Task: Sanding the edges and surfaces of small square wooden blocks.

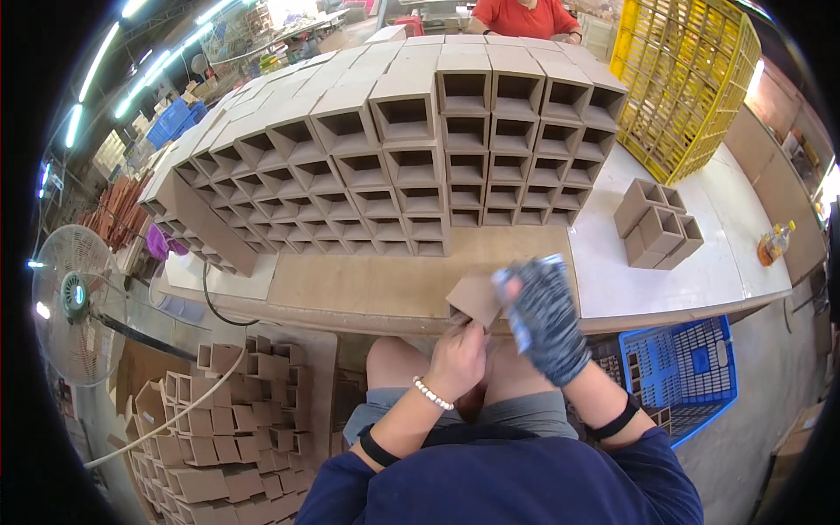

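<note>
My bare left hand (460,357), with a beaded bracelet at the wrist, grips the lower edge of a small brown open-ended box (473,300) at the table's front edge. The box is tilted, and its opening faces left. Just right of it is my right hand (544,315) in a grey knitted glove, smeared by motion. Its fingers are closed around a flat blue-and-white piece (516,325), whose kind I cannot make out. A tall stack of similar open boxes (385,166) rises behind my hands, their openings toward me.
On the white tabletop right stand several boxes (658,226), a yellow crate (687,87) and a small amber bottle (775,243). Below are a blue basket (700,376) and, at lower left, piled boxes (227,429) beside a fan (79,297). A person in red (523,19) is behind the stack.
</note>
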{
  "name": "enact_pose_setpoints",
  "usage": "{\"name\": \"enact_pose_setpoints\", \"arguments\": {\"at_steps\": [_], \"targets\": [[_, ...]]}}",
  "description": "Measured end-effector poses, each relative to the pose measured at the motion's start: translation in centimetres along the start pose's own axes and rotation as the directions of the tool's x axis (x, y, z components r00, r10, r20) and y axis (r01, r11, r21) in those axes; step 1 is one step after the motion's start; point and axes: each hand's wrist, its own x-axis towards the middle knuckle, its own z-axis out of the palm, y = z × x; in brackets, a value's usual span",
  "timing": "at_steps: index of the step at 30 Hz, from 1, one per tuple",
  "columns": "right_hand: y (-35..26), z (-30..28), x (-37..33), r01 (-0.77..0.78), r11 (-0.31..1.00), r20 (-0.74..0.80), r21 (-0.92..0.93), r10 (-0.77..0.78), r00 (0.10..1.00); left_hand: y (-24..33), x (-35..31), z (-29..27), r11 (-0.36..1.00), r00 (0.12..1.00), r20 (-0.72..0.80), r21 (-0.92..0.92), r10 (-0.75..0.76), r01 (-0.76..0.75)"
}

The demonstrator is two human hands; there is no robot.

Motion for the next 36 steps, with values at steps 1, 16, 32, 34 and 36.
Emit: {"name": "enact_pose_setpoints", "arguments": {"at_steps": [1, 16, 32, 34, 36], "targets": [[-1.2, -0.5, 0.3, 0.154, 0.988, 0.002, 0.03, -0.155, 0.988, -0.1, 0.0, 0.1, 1.0, 1.0, 0.0, -0.002, 0.0, 0.0], [5.6, 4.8, -2.5, -0.322, 0.937, 0.135, 0.137, 0.305, 0.943, -2.5, 0.0, 1.5, 0.145, 0.579, 0.201, -0.857, -0.79, 0.495], [5.3, 2.2, -1.7, -0.614, 0.696, 0.154, 0.372, 0.606, 0.78, -3.6, 1.0, 0.4, -0.485, 0.398, 0.618, -0.783, -0.678, 0.389], [5.0, 1.7, -1.5, -0.616, 0.686, 0.159, 0.388, 0.608, 0.778, -2.4, 1.2, -0.1, -0.282, 0.637, 0.459, -0.887, -0.62, 0.365], [5.3, 1.5, -1.6, -0.599, 0.714, 0.132, 0.364, 0.597, 0.792, -0.9, 2.1, -1.1, -0.206, 0.674, 0.416, -0.905, -0.611, 0.372]]}}
